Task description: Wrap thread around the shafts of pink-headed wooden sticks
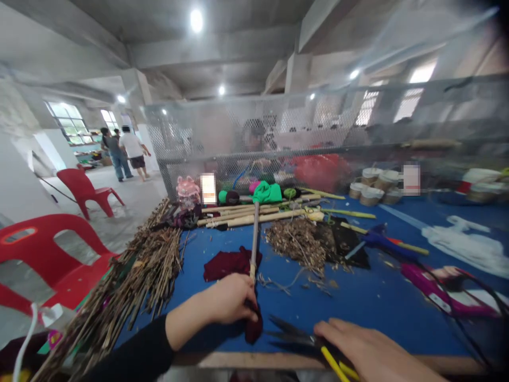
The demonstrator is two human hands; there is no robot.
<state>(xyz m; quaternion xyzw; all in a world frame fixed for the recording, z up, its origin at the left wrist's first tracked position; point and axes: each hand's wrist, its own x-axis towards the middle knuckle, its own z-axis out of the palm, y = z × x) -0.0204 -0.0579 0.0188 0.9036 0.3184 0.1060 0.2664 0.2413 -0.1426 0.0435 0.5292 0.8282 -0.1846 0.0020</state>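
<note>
A long stick (255, 233) points away from me, with bright green cloth (268, 192) bunched at its far end. Near its closer end, my left hand (233, 300) is closed round it. Dark red cloth (253, 328) hangs below those fingers at the near end of the stick. More dark red cloth (230, 264) lies flat just beyond. My right hand (353, 342) is closed on black scissors (296, 333) with yellow handles, near their pivot; its thumb is hidden. The blades are spread and point left, towards the dark red cloth.
Dry stalks (155, 260) are heaped along the left, beside red chairs (67, 265). Brown plant scraps (298, 241) lie mid-table. A magenta-and-white tool (433, 292) with a black cord sits at right. Mesh (214, 143) stands behind the table, with pots (371, 193) before it. People (133, 146) stand far left.
</note>
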